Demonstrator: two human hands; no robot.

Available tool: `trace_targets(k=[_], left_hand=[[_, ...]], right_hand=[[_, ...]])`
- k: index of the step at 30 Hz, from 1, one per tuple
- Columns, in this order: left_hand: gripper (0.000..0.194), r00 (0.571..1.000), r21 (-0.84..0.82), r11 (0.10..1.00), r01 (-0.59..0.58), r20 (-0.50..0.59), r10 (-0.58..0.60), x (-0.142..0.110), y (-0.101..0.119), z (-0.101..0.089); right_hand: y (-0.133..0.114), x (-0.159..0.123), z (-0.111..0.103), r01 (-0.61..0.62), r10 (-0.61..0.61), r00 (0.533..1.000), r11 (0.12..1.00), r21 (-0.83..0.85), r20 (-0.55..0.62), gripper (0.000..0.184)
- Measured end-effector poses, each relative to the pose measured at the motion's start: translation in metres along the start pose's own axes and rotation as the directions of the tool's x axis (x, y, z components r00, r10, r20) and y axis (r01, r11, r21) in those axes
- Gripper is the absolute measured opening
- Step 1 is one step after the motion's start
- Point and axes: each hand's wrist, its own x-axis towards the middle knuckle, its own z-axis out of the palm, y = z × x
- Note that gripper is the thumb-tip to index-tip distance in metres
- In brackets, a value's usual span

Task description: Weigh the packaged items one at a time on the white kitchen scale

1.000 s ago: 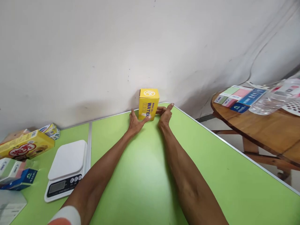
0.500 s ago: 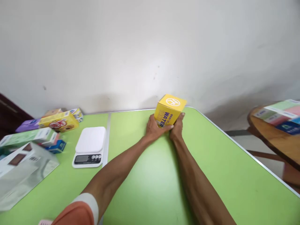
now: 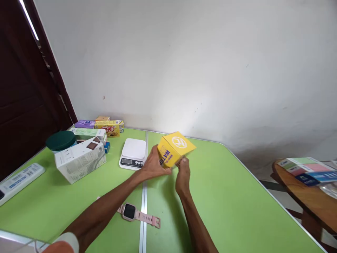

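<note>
A yellow cardboard box [image 3: 168, 151], printed with "WATER" and a white round logo, is tilted between my two hands above the green table. My left hand [image 3: 155, 164] grips its left side and lower edge, thumb pointing right. On the right lower edge my right hand [image 3: 183, 175] holds it too, with most of its fingers hidden behind the box. Just left of my left hand stands a white kitchen scale [image 3: 133, 151] with nothing on its plate. Below my left forearm lies a pink-strapped smartwatch [image 3: 129, 212].
Several snack and carton boxes [image 3: 89, 133], a green-lidded tub [image 3: 61, 140], a large white box [image 3: 81, 160] and a white power strip [image 3: 22, 181] sit at the left. A wooden stool [image 3: 292, 188] bearing cartons stands right of the table. The wall is behind.
Both hands have brought the yellow box leftward, nearer the scale, and it is tilted differently. My view has swung left, showing the door, green-lidded tub and smartwatch.
</note>
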Motion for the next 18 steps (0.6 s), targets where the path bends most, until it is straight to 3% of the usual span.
trace_targets(k=[4,8,12,18], left_hand=[[0.081,0.981,-0.103,0.99,-0.1,-0.178,0.081,-0.002,-0.009,-0.075],[0.083,0.961,-0.176,0.977,-0.123,-0.266,0.073,0.007,-0.035,-0.123],[0.087,0.973,-0.227,0.967,-0.113,-0.224,0.061,0.02,-0.062,-0.142],[0.097,0.982,-0.237,0.959,-0.153,-0.147,0.12,0.033,-0.068,-0.148]], right_hand=[[-0.044,-0.006,0.071,-0.015,0.011,0.985,1.0,0.023,0.172,0.05],[-0.06,-0.012,0.127,0.002,-0.01,0.964,0.999,0.033,0.264,0.05],[-0.049,-0.018,0.149,-0.026,0.022,0.95,1.0,0.009,0.312,0.049],[-0.04,-0.016,0.146,0.019,-0.016,0.95,1.0,-0.009,0.312,0.044]])
